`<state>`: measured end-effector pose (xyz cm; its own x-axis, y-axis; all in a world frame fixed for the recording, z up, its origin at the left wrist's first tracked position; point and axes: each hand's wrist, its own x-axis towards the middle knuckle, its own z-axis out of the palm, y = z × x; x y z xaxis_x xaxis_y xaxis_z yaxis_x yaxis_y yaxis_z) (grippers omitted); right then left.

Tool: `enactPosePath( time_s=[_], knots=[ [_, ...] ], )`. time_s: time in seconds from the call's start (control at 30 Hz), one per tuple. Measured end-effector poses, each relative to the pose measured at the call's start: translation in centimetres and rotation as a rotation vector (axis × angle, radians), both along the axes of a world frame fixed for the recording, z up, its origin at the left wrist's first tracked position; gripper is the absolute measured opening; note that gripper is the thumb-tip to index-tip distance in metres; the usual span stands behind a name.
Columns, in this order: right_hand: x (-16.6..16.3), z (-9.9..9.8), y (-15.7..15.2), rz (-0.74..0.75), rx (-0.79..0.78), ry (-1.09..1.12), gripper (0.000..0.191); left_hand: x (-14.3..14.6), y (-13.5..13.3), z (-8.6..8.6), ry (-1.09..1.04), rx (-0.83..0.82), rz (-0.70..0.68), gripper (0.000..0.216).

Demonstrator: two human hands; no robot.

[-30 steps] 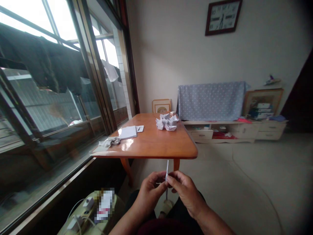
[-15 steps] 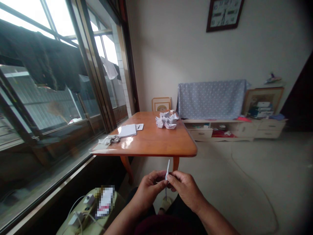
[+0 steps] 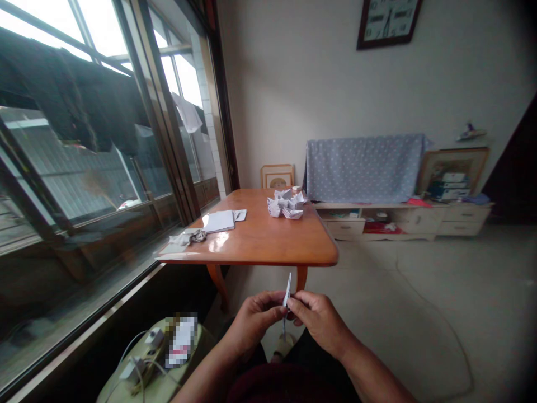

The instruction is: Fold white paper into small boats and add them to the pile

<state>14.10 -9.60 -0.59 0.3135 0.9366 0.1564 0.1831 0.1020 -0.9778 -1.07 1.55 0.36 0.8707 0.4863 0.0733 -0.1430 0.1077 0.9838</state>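
Note:
Between my hands is a narrow piece of folded white paper [image 3: 288, 288], seen nearly edge-on and upright, above my lap. My left hand [image 3: 262, 316] pinches it from the left with thumb and fingers. From the other side, my right hand [image 3: 316, 316] grips the same paper, its thumb close to the left thumb. The fingers partly hide the paper's middle. Beyond them on the wooden table [image 3: 268, 246] lies a cluster of folded white paper pieces [image 3: 285, 205]. A stack of white paper [image 3: 220, 221] rests on the table's left side.
A greyish crumpled cloth [image 3: 188, 238] lies at the table's left corner. Low on my left, a green stool [image 3: 113, 386] carries plugs, cables and a blurred item. Large windows line the left. A white cabinet [image 3: 459, 218] stands along the back wall, and a cable [image 3: 436, 313] crosses the floor.
My hands keep their grip on the folded paper with hardly any movement. The view has tilted slightly downward.

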Motion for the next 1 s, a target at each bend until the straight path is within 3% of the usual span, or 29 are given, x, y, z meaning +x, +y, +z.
enactPosePath(
  time_s=[0.13, 0.37, 0.53, 0.67, 0.77, 0.9, 1.0],
  knots=[
    [-0.1, 0.1, 0.0, -0.039, -0.021, -0.124, 0.036, 0.2, -0.1, -0.4, 0.033, 0.125, 0.028, 0.032],
    [-0.8, 0.5, 0.4, -0.27, -0.052, -0.682, 0.033, 0.8, -0.8, -1.9, 0.107, 0.646, 0.263, 0.036],
    [-1.6, 0.6, 0.5, -0.324, -0.039, -0.865, 0.027, 0.8, -0.7, -2.1, 0.129, 0.743, 0.302, 0.047],
    [-1.8, 0.9, 0.3, -0.303, -0.006, -0.879, 0.023, 0.8, -0.7, -1.4, 0.107, 0.707, 0.271, 0.033],
    [-1.5, 1.1, 0.1, -0.312, 0.04, -0.753, 0.022, 0.9, -0.6, -1.0, 0.074, 0.604, 0.284, 0.022],
    [-0.8, 1.1, -0.1, -0.352, 0.079, -0.515, 0.018, 1.1, -0.2, -0.7, -0.048, 0.296, 0.291, 0.012],
    [-0.7, 0.8, 0.0, -0.237, 0.054, -0.323, 0.016, 1.1, 0.1, -0.5, -0.124, 0.08, 0.279, 0.014]
  ],
)
